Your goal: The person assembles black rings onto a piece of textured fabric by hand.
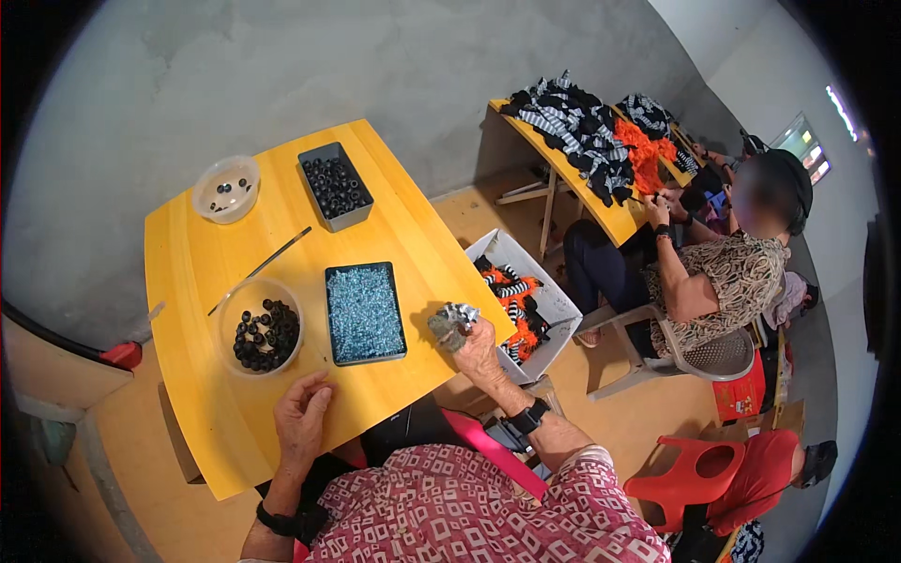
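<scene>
My right hand (474, 352) is closed round a small grey fuzzy piece with a black-and-white striped part (452, 324), just above the table's right edge. Its exact kind is not clear. At the near edge of the yellow table (404, 230), my left hand (302, 418) has its fingers curled in, thumb close to the forefinger; anything between them is too small to make out. Beyond it are a clear round bowl (221, 340) of black, bead-like round pieces and a black tray (364, 360) full of small blue beads.
Farther back are a grey bin (349, 218) of black round pieces, a clear tub (214, 208) and a thin dark rod (272, 258). A white box (561, 324) of striped and orange pieces stands right of the table. Beyond it, a seated person (713, 272) works at another table (535, 145).
</scene>
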A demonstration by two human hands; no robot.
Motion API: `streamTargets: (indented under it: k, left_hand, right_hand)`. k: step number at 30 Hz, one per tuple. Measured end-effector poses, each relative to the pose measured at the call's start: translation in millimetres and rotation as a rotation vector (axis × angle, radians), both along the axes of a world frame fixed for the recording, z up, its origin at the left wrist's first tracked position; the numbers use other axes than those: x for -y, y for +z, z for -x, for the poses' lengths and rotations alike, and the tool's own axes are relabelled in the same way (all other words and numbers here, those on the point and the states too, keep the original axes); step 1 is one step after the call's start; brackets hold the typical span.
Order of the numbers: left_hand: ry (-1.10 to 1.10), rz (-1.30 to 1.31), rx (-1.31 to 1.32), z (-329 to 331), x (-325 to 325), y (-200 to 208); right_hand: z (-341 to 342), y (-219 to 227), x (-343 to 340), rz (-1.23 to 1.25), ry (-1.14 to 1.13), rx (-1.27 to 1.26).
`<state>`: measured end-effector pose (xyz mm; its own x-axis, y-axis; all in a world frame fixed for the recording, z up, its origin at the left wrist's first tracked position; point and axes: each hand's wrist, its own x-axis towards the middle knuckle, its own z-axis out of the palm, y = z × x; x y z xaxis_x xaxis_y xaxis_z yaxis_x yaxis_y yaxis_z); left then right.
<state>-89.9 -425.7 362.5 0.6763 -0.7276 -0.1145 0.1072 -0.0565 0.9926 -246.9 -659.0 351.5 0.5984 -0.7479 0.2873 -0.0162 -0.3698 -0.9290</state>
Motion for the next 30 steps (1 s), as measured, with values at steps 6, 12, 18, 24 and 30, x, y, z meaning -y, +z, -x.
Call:
streamTargets:
  k: [6,12,18,24,30]
  left_hand:
    - [0.005,0.006,0.092,6,-2,-7]
    - [0.014,-0.003,0.168,6,0,-9]
    - [0.027,0.014,0.157,7,-1,-7]
    - [0.015,0.015,0.170,8,-2,-12]
    - [0.026,0.020,0.174,8,-2,-11]
  right_hand:
    - [1,2,-2,0.155,-0.012,-0.181]
    - [-7,-6,-6,0.000,-0.025,-0.075]
    - [-7,-2,-8,0.025,-0.016,-0.112]
    - [-6,-10,-7,0.044,-0.017,-0.121]
    - [-7,-11,-8,0.071,-0.026,-0.162]
